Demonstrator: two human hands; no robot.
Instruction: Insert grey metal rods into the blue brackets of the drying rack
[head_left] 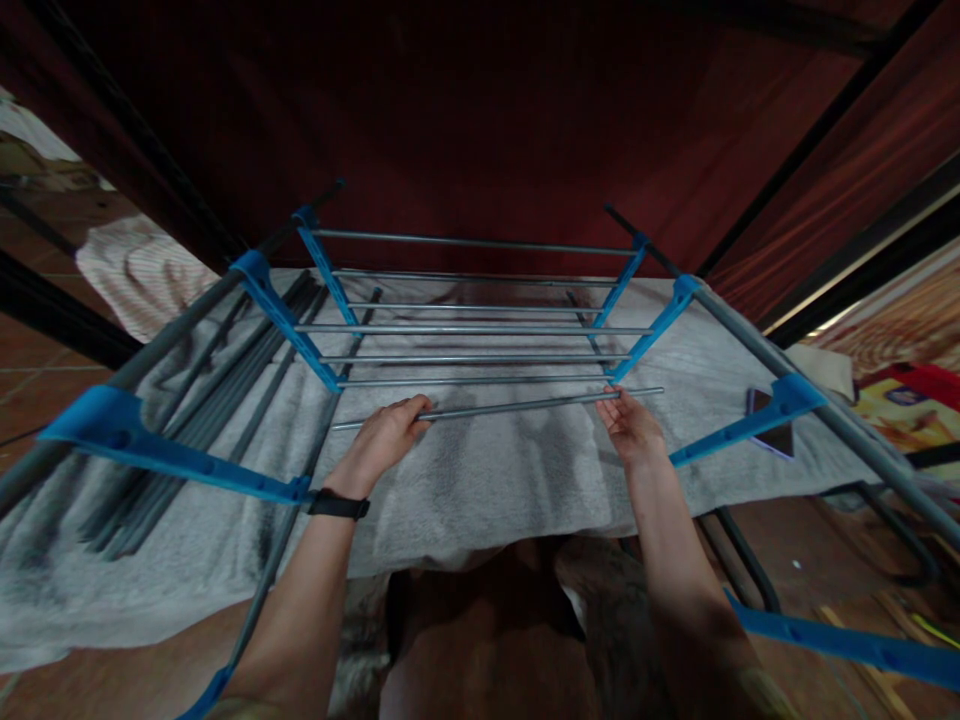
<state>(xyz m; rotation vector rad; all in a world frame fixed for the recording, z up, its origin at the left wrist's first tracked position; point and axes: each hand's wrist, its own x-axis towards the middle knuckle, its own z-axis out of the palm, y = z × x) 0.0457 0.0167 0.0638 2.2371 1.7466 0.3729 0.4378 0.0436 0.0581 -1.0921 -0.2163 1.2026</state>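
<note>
A loose grey metal rod (pixel 510 408) lies crosswise between my hands, above the grey cloth. My left hand (pixel 386 435) is closed around it near its left end, and a black band sits on that wrist. Near the rod's right end, my right hand (pixel 628 422) holds it with the fingertips. Just beyond stands a rack frame with blue plastic brackets (pixel 285 320) on both sides. Several grey crossbars (pixel 472 330) span its far brackets. The nearer left bracket (pixel 180 450) and nearer right bracket (pixel 750 425) have no bars between them.
A bundle of grey rods (pixel 217 410) lies on the grey cloth (pixel 480 480) at the left. At the right, a phone (pixel 772 425) rests on the cloth by a bracket. Dark red fabric (pixel 465 120) hangs behind the rack. A striped cloth (pixel 142 275) is at the far left.
</note>
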